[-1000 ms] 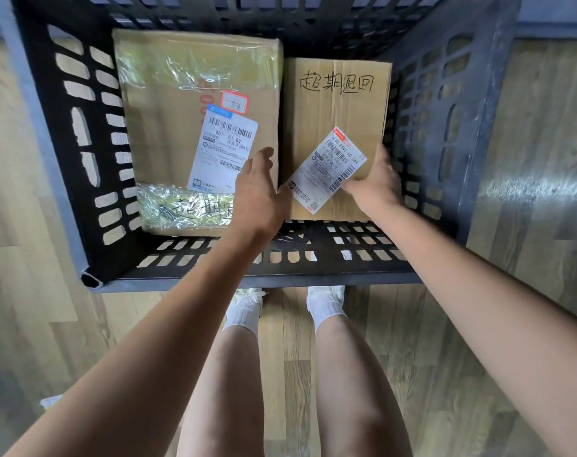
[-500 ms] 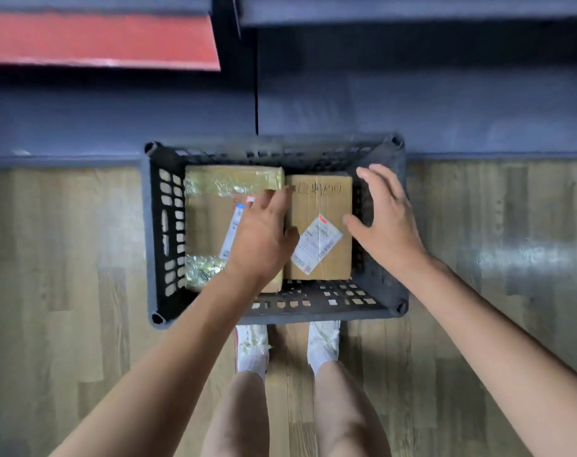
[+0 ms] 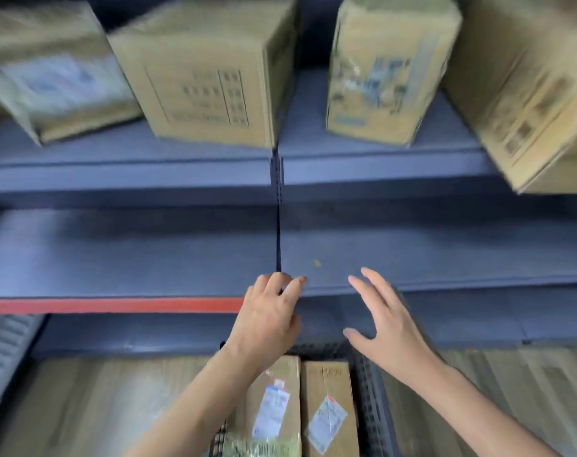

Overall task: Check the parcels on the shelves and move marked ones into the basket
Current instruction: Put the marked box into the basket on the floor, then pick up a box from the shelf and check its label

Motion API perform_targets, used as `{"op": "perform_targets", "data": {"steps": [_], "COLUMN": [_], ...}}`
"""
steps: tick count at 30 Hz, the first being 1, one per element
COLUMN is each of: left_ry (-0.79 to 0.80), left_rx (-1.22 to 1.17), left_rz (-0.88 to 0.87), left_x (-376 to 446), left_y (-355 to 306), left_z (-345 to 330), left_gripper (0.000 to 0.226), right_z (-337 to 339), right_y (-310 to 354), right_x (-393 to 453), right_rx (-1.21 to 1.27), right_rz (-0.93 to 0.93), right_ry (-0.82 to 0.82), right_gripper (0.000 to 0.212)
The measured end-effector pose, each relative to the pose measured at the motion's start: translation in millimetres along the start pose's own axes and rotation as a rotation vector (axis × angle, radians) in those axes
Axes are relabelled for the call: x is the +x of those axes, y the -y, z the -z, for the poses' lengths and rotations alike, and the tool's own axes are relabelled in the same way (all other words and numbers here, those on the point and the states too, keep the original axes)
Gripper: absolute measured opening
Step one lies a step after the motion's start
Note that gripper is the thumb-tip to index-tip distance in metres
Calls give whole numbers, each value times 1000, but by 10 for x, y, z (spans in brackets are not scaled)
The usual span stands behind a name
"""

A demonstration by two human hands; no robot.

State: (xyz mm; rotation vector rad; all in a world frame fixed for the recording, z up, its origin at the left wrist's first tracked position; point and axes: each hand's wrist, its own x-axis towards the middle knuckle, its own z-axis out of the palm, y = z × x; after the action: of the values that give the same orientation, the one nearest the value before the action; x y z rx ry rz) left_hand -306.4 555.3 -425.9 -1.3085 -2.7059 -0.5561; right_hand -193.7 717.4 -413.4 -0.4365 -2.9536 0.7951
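Two cardboard parcels lie side by side in the dark basket (image 3: 368,390) on the floor: a wider taped one (image 3: 277,410) on the left and a narrower one (image 3: 330,410) with handwriting and a white label. My left hand (image 3: 270,315) and my right hand (image 3: 386,321) are raised above the basket in front of the lower blue shelf (image 3: 412,255), both holding nothing, fingers loosely spread. On the upper shelf (image 3: 132,166) stand several cardboard parcels, among them a large box (image 3: 208,74) and a tall box (image 3: 386,67). The picture is blurred by motion.
More boxes sit at the upper shelf's far left (image 3: 46,70) and far right (image 3: 531,87). A red strip (image 3: 109,305) runs along the lower shelf's front edge on the left. A black upright (image 3: 277,209) divides the shelf bays. Wooden floor (image 3: 498,390) surrounds the basket.
My hands let go of the narrower parcel in the basket and rose up. The view swung from the basket up to the shelves.
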Motion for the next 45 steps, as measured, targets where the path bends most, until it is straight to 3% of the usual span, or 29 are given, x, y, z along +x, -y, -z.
{"op": "perform_targets", "data": {"steps": [17, 22, 28, 35, 45], "left_ry": [-465, -640, -702, -687, -737], "left_rx": [146, 129, 110, 131, 263], "left_rz": [-298, -395, -442, -468, -423], "left_x": [886, 1129, 1256, 1472, 2129], "left_y": [-504, -669, -965, -1596, -2996], "left_z": [2602, 3369, 3950, 4186, 4089], "left_gripper": [77, 70, 69, 62, 63], "right_z": [2454, 3202, 3833, 4534, 5523], "right_y": [1370, 1680, 1898, 1584, 282], "right_x": [-89, -46, -239, -566, -697], "right_rx": [-107, -211, -274, -382, -369], "right_rz": [264, 315, 346, 308, 322], "right_ry": [-457, -638, -823, -934, -939], "right_gripper": [68, 69, 64, 62, 59]}}
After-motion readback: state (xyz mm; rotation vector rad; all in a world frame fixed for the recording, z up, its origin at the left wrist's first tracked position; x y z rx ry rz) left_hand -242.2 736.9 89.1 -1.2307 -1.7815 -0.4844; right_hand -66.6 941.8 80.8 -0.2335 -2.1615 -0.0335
